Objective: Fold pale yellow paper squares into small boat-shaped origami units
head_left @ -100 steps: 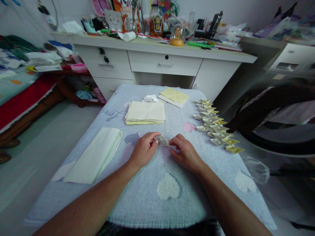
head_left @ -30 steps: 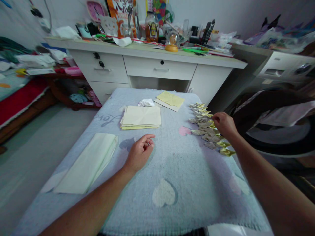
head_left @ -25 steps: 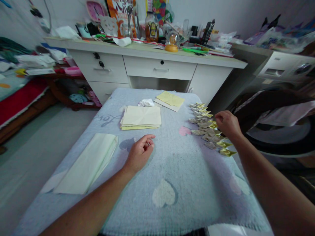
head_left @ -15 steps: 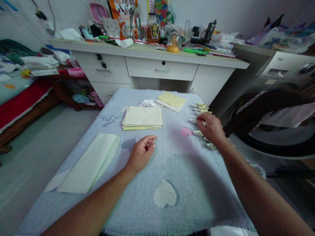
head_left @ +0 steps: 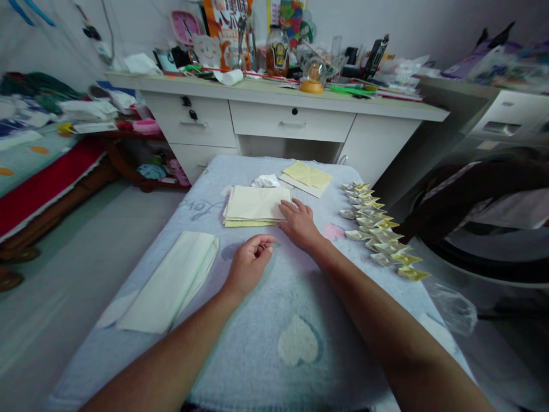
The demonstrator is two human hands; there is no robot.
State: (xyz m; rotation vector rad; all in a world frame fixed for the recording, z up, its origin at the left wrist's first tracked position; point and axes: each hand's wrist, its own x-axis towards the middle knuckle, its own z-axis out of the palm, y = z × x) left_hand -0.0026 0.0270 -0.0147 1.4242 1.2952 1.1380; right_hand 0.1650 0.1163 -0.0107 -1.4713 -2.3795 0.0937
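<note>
My right hand [head_left: 300,225] is open, its stretched fingers touching the right edge of a stack of paper sheets [head_left: 256,201], cream on top with yellow beneath. My left hand [head_left: 251,260] rests just below the stack, fingers loosely curled and thumb apart, with nothing visible in it. Several small folded paper boats [head_left: 377,226], white and yellow, stand in rows along the table's right side. Behind the stack are a crumpled white paper [head_left: 265,181] and a yellow sheet with a crease [head_left: 305,173], which overlaps a white one. A long folded pale bundle [head_left: 171,281] lies to the left.
A pale blue cloth with hearts [head_left: 317,377] covers the table. Beyond it stands a white desk [head_left: 257,120] crowded with a jar [head_left: 278,52], a pink clock [head_left: 185,26] and other items. A front-loading washing machine [head_left: 501,131] is at right, a bed [head_left: 47,154] at left.
My right hand has moved left from the paper boats to the stack's right edge, uncovering the boats. My left hand has stayed nearly still. The view has shifted slightly.
</note>
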